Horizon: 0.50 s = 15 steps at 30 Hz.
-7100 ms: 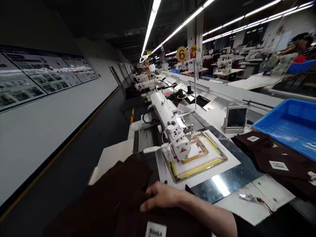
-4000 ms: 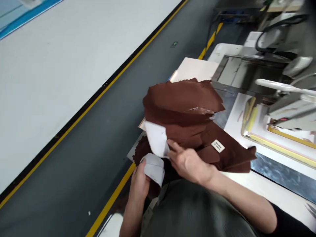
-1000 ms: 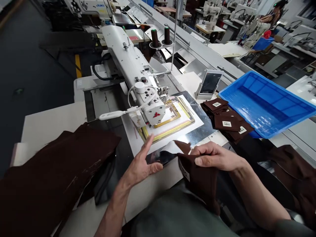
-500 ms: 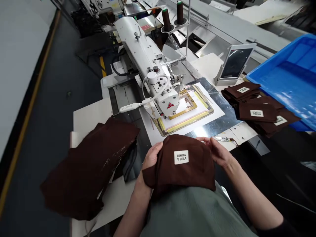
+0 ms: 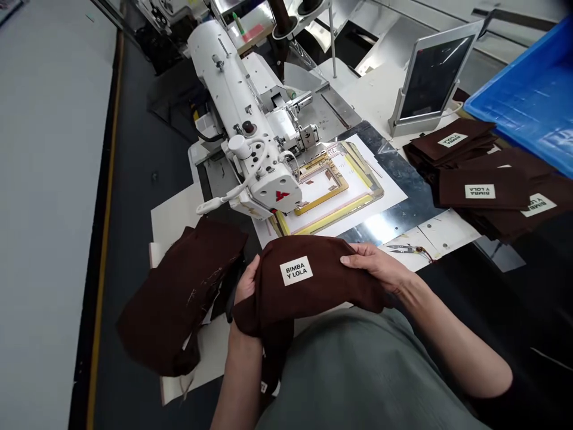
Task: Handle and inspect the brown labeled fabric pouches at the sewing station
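A dark brown fabric piece (image 5: 322, 286) with a white "BIMBA Y LOLA" label (image 5: 296, 271) is held up between both hands, just in front of my body. My left hand (image 5: 247, 286) grips its left side, where a fold of cloth hangs over the wrist. At the upper right edge, my right hand (image 5: 373, 263) pinches it with the thumb on top; the other fingers are partly behind the cloth. Beyond the fabric stands a white sewing machine (image 5: 264, 173), with a yellow-edged clamp frame (image 5: 322, 185) on white paper under its head.
A heap of brown fabric (image 5: 179, 298) lies on the left board. Labelled brown pieces (image 5: 483, 185) are stacked at right, beside a blue bin (image 5: 532, 101) and a tablet-like screen (image 5: 436, 77). Thread snips (image 5: 409, 249) lie near the table's front edge.
The labelled fabric has moved left relative to my body and been turned slightly. My right thumb now lies on its front face. The camera view has shifted closer to the table.
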{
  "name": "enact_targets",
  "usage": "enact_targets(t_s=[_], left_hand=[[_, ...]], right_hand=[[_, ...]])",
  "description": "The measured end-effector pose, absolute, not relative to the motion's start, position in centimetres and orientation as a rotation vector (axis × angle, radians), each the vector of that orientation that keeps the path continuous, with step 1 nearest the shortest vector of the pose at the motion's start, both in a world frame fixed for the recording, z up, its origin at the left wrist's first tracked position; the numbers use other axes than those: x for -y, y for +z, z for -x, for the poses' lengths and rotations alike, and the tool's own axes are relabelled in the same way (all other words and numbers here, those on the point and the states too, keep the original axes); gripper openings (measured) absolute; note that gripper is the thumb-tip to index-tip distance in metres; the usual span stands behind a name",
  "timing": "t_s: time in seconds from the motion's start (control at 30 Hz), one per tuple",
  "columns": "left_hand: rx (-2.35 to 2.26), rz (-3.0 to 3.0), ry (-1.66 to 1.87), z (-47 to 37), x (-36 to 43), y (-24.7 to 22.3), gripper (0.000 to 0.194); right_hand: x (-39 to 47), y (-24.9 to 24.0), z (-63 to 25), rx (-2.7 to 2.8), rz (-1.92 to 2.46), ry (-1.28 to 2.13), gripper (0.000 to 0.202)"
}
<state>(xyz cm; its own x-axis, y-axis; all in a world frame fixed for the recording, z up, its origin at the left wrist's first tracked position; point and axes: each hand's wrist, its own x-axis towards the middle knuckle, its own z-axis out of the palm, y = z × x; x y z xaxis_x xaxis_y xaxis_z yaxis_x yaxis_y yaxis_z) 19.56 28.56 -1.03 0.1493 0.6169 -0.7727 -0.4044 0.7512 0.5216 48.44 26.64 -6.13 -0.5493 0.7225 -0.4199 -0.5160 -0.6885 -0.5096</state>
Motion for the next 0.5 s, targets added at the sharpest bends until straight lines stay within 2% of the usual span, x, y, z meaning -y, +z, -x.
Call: enact_targets(t_s=[0.27, 0.5], left_hand=[[-1.281, -0.216, 0.806, -21.6, -28.5, 0.6, 0.062], [-1.439, -0.610, 0.928, -21.6, -28.1, 1.4, 0.057]], right_hand=[[-26.9, -6.2, -50.1, 0.446, 0.814, 2.224, 0.038], [-27.4, -6.5, -50.9, 0.473, 0.841, 2.186, 0.037]])
